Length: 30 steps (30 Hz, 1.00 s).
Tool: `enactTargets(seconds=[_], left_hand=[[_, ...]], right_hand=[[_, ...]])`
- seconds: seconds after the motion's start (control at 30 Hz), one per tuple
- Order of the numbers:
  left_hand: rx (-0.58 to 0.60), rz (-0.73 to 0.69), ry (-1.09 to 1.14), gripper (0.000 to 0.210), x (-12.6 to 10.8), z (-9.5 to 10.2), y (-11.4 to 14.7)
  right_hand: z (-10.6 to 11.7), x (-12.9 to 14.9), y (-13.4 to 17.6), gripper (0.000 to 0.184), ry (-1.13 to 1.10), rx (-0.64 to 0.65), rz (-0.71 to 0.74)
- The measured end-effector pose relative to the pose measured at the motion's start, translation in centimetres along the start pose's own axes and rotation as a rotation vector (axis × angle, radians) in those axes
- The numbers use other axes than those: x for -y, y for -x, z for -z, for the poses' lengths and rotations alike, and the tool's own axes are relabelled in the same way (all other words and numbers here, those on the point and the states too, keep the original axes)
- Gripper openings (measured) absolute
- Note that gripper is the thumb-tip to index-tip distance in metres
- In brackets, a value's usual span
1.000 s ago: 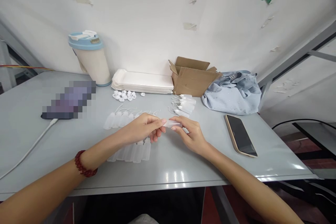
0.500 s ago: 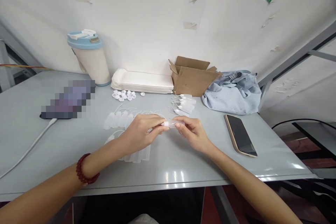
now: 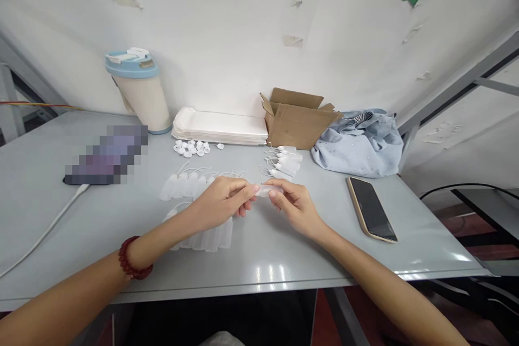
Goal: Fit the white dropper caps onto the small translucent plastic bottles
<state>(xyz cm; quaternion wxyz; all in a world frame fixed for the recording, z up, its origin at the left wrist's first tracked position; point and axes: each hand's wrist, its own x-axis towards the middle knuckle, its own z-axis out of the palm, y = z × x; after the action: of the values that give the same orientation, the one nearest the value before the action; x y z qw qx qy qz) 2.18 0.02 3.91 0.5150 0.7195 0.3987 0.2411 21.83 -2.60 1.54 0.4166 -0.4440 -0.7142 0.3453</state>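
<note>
Between my two hands, a small translucent plastic tube (image 3: 265, 190) lies level just above the table. My left hand (image 3: 227, 197) pinches its left end, with the thumb over the white cap so that the cap is mostly hidden. The tube's right end is gripped between thumb and forefinger of my right hand (image 3: 298, 204). Under and beyond my left hand lie more translucent tubes (image 3: 178, 186) with thin white stems, in two rows. Further tubes with white caps and stems (image 3: 287, 162) are grouped beyond my right hand.
Several small white caps (image 3: 190, 147) lie before a stack of white packets (image 3: 227, 125). A cardboard box (image 3: 298, 125), blue cloth (image 3: 360, 143) and lidded cup (image 3: 141, 94) stand along the wall. Phones lie right (image 3: 372, 210) and left (image 3: 107, 157), the left one cabled.
My left fingers have shifted along the tube, and the thumb now covers the white cap that showed before. My right hand keeps its hold, almost unmoved.
</note>
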Motion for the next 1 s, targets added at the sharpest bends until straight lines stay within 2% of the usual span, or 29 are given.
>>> enactTargets(seconds=[0.2, 0.47, 0.63, 0.77, 0.9, 1.0], left_hand=[[-0.006, -0.003, -0.057, 0.04, -0.3, -0.1, 0.3], [-0.075, -0.264, -0.34, 0.035, -0.1, -0.4, 0.7], [-0.122, -0.378, -0.431, 0.034, 0.3, -0.6, 0.6], [-0.139, -0.466, -0.458, 0.031, 0.9, -0.6, 0.3], [-0.142, -0.462, -0.478, 0.027, 1.3, -0.3, -0.1], [-0.162, -0.39, -0.467, 0.024, 1.3, 0.1, -0.3]], right_hand=[[0.1, -0.1, 0.0, 0.035, -0.096, 0.074, -0.053], [0.4, -0.2, -0.1, 0.036, -0.273, 0.134, -0.131], [0.6, -0.2, -0.2, 0.039, -0.339, 0.166, -0.21], [0.6, -0.2, -0.3, 0.04, -0.301, 0.157, -0.221], [0.5, -0.2, -0.3, 0.039, -0.238, 0.131, -0.204], [0.4, -0.3, -0.4, 0.037, -0.16, 0.086, -0.189]])
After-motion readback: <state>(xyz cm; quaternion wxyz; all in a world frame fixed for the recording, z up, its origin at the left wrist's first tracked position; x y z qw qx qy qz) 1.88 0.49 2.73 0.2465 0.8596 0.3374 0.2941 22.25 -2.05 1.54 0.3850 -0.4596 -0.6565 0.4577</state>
